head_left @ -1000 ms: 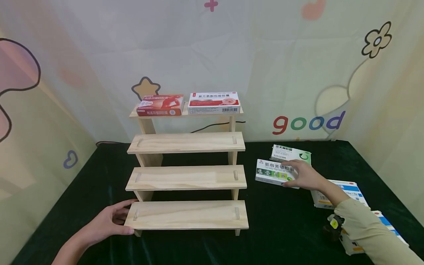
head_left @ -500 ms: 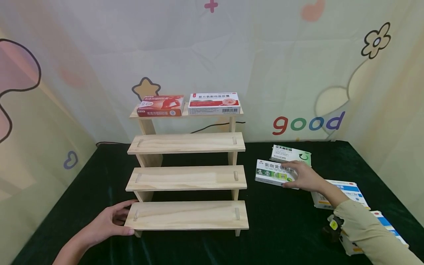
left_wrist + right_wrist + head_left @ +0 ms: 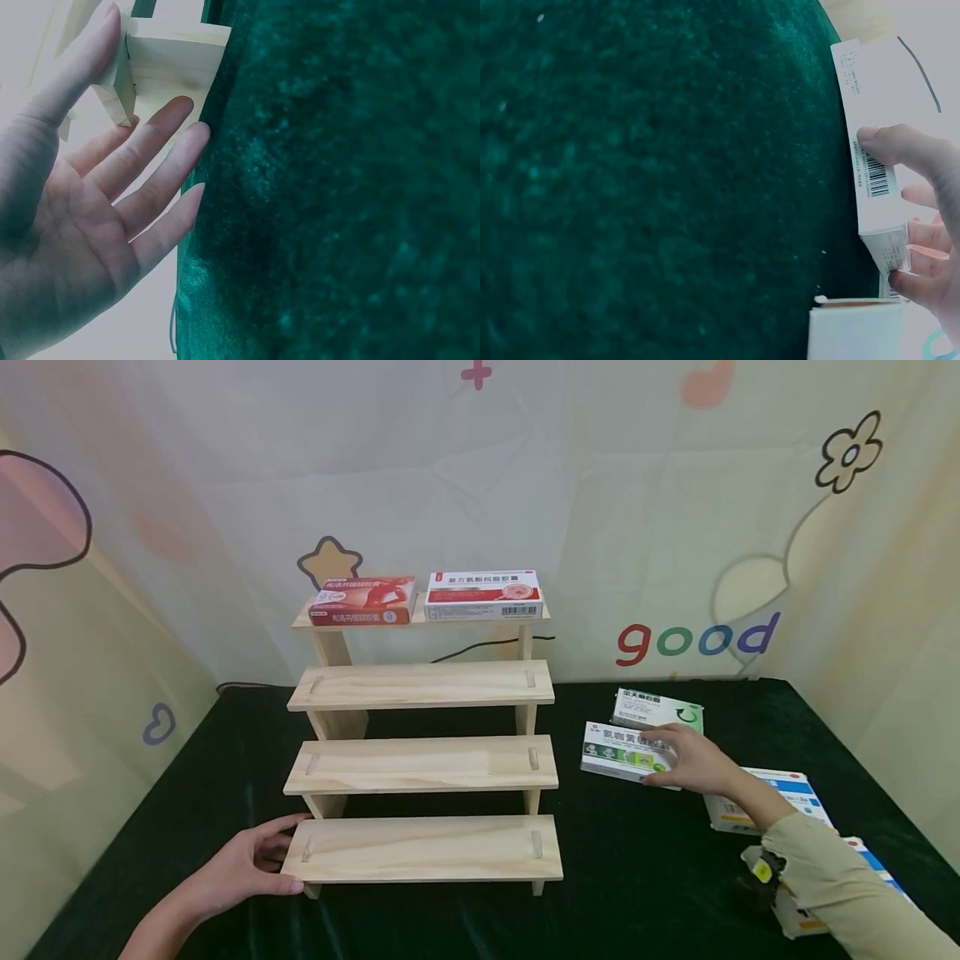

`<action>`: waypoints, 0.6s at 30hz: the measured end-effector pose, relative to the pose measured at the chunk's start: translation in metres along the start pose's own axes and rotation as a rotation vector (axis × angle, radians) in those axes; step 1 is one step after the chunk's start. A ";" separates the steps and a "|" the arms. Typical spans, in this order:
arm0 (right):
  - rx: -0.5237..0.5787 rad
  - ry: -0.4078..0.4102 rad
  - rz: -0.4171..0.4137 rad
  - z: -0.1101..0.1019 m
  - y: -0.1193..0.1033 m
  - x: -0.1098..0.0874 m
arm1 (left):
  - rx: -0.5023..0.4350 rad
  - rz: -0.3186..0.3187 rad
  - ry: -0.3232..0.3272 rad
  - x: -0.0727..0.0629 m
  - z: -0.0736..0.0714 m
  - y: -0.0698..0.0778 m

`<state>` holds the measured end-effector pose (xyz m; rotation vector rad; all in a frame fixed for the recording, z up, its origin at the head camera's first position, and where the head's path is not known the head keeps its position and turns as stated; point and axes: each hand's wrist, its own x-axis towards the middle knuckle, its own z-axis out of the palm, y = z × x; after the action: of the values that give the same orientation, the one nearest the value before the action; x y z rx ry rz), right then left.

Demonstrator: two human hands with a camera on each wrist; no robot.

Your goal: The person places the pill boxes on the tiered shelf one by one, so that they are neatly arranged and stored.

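Right hand (image 3: 693, 764) grasped the white-and-green capsule carton (image 3: 618, 750) at its 3 o'clock end.
With 12 o'clock set away from the person, the capsule carton lay above the green velvet cloth (image 3: 645, 877), at 9 o'clock from the right hand; full contact with the cloth could not be confirmed. Its long axis ran from just past 9 to just past 3 o'clock. The thumb (image 3: 885, 141) bore on the barcoded side face. The four-step wooden rack (image 3: 420, 847) stood well apart at 9 o'clock from the carton, its steps aligned 9 to 3, so the carton sat slightly skewed to them. The right hand was the nearer; the left hand (image 3: 236, 870), beyond the rack, held the lowest step's 9 o'clock end between thumb and forefinger.
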<state>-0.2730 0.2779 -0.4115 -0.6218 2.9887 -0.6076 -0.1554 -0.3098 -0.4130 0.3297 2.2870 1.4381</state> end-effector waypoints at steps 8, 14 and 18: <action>-0.044 0.019 -0.026 -0.017 -0.007 -0.003 | 0.010 -0.006 -0.001 -0.002 0.001 0.000; -0.015 0.025 -0.017 -0.027 -0.013 -0.002 | -0.010 0.001 -0.021 -0.001 0.000 0.002; -0.013 0.037 -0.030 -0.033 -0.018 -0.002 | -0.021 -0.005 -0.025 -0.001 0.000 0.002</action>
<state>-0.2673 0.2754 -0.3746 -0.6653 3.0253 -0.6089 -0.1545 -0.3089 -0.4111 0.3339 2.2493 1.4469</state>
